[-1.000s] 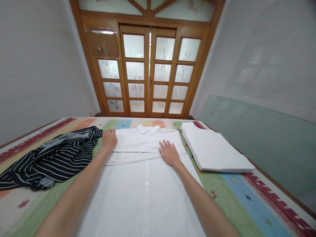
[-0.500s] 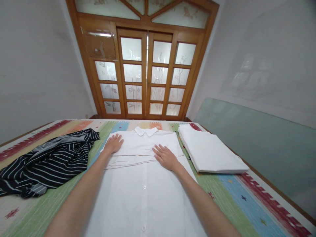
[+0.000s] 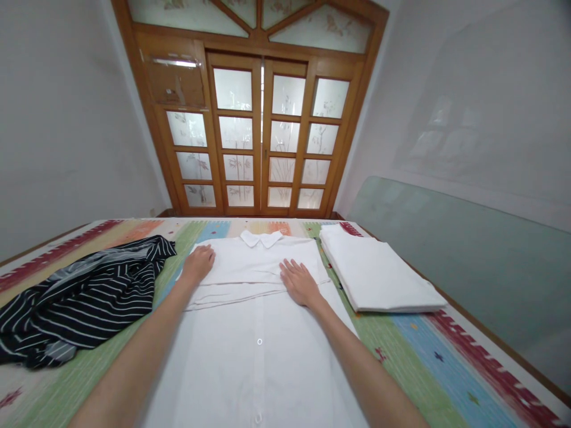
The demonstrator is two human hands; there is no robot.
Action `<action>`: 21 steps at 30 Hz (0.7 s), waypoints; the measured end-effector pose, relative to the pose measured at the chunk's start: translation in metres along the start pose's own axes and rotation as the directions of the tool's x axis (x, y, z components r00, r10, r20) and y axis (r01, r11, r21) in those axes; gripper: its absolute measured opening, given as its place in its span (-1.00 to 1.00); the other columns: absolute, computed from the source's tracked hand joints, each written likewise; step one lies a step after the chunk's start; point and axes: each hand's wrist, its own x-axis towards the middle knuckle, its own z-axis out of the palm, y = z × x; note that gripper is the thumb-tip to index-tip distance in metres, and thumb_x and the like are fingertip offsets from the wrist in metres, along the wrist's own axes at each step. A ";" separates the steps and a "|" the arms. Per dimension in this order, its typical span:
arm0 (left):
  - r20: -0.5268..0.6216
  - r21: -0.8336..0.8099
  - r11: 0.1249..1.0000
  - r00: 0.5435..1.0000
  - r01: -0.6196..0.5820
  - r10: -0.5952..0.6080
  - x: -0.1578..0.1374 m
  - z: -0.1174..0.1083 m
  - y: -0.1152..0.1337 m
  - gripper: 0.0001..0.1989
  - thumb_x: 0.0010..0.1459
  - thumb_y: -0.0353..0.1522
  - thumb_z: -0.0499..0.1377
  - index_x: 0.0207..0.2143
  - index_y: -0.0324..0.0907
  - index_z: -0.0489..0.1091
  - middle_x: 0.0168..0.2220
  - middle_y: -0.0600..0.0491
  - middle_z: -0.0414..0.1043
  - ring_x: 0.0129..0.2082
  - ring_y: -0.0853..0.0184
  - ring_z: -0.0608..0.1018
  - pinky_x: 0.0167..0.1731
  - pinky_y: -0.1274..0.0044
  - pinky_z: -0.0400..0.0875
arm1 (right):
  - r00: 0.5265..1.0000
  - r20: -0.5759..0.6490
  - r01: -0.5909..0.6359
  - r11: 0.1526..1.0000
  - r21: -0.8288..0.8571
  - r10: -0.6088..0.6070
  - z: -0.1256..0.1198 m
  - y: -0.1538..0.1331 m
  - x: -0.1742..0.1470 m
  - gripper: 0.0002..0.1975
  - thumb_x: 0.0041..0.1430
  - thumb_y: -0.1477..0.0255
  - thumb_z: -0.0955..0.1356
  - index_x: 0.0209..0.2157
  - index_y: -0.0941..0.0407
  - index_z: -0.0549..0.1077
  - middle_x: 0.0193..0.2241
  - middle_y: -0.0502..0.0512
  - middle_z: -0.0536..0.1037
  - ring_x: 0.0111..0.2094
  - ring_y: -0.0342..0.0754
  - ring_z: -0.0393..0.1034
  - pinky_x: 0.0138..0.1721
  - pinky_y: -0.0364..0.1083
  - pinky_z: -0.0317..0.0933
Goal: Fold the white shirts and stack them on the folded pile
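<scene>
A white button-up shirt (image 3: 223,351) lies spread on the patterned bed cover, its collar at the far end and its buttons running down the middle. Both sleeves are folded across the upper chest, one over the other. My left hand (image 3: 199,263) rests on the shirt's upper left edge, fingers slightly curled but not gripping. Flat on the folded sleeves at the right lies my right hand (image 3: 300,282), with its fingers stretched out. Neither hand holds any cloth.
A crumpled black-and-white striped garment (image 3: 98,297) lies to the left. On the right sits a folded white cloth stack (image 3: 383,270). The striped multicoloured bed cover (image 3: 414,351) lies beneath everything. A pale green headboard (image 3: 446,226) stands along the right wall, and wooden glass-paned doors (image 3: 263,137) are beyond.
My left hand has shifted slightly left toward the shirt's edge, its fingers more curled. My right hand has moved a little right over the sleeves. The view has tilted slightly.
</scene>
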 end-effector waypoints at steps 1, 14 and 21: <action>-0.036 0.022 0.999 0.999 0.023 -0.022 -0.005 -0.003 0.005 -0.59 0.29 -0.33 -0.13 -0.13 -0.22 0.49 0.00 -0.19 0.44 0.10 0.11 0.39 0.01 0.35 0.33 | 1.000 0.004 -0.019 1.000 -0.003 0.019 0.000 -0.001 0.000 -0.45 0.40 0.25 -0.03 0.32 0.09 0.12 0.34 0.08 0.04 0.36 0.04 -0.14 0.31 0.11 -0.27; -0.046 0.123 0.977 0.985 0.172 -0.168 -0.062 -0.024 0.023 -0.60 0.23 -0.37 -0.11 -0.08 -0.33 0.44 -0.04 -0.25 0.46 0.04 0.01 0.41 -0.05 0.28 0.29 | 0.976 0.022 -0.215 0.976 -0.047 0.216 -0.003 -0.006 0.000 -0.32 0.34 0.09 0.05 0.35 0.17 0.02 0.37 0.25 -0.11 0.37 0.15 -0.28 0.29 0.17 -0.34; 0.024 0.156 0.963 0.974 0.221 -0.227 -0.085 -0.026 0.023 -0.46 0.26 -0.27 -0.11 0.07 -0.53 0.34 0.09 -0.40 0.36 0.12 0.02 0.39 0.04 0.31 0.27 | 0.980 0.119 -0.149 0.985 -0.081 0.158 -0.004 -0.004 -0.006 -0.43 0.37 0.11 -0.04 0.35 -0.12 -0.04 0.39 0.01 -0.19 0.38 0.22 -0.38 0.27 0.27 -0.42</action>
